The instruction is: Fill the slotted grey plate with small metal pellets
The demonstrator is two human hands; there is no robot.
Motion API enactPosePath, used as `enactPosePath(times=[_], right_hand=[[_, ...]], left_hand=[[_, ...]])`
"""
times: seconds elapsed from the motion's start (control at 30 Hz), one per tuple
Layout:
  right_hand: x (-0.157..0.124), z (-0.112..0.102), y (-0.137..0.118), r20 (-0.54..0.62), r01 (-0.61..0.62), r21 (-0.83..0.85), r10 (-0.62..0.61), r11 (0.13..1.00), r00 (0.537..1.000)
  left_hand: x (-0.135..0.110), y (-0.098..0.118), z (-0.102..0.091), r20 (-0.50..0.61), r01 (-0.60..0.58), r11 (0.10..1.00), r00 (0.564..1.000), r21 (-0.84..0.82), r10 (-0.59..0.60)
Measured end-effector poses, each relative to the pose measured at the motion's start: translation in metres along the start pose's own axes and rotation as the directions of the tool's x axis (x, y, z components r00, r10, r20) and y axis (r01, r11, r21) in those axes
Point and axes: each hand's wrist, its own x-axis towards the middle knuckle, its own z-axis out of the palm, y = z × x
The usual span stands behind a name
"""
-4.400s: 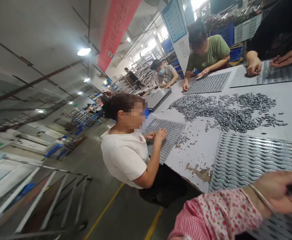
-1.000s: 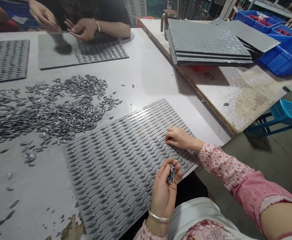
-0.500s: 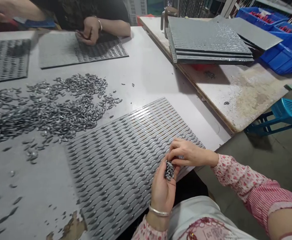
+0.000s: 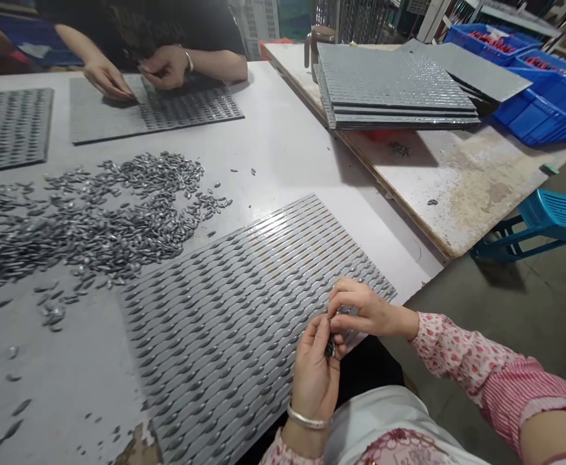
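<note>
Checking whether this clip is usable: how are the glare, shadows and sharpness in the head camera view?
In the head view, glare streaks the ridges of the ridged grey tray; the stacked trays cast a dark shadow on the wooden table; the wide lens bends the frame edges; the small grey pieces in the left hand are too small to resolve.

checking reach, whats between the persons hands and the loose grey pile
The head view shows the ridged grey tray between the left hand and right hand and the loose pile, with a strip of white table top beyond it.
</note>
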Motion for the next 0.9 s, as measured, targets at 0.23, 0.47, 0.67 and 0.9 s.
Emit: enactPosePath(times=[0.23,0.47,0.67,0.9], right_hand=[[0.002,-0.005,0.017,-0.101,-0.224,0.346,0.274,0.911,0.957],[0.027,-0.04,0.06,-0.101,-0.215,-0.141,0.202,0.966,0.974],[0.034,-0.035,0.066,-0.02,-0.173,-0.255,0.174,0.951,0.985],[0.036,-0.033,0.073,-0.023,-0.134,-0.347,0.134,0.928,0.991]], left_hand=[[0.0,-0.001,0.001,0.01,-0.002,0.998,1.0,-0.064,0.003],[-0.001,-0.001,-0.004,0.063,0.042,0.997,0.997,-0.063,-0.038],[0.002,-0.003,-0.004,0.057,0.049,0.998,0.997,-0.037,-0.047],[0.002,-0.003,-0.003,0.024,0.047,0.997,0.999,-0.053,-0.045]])
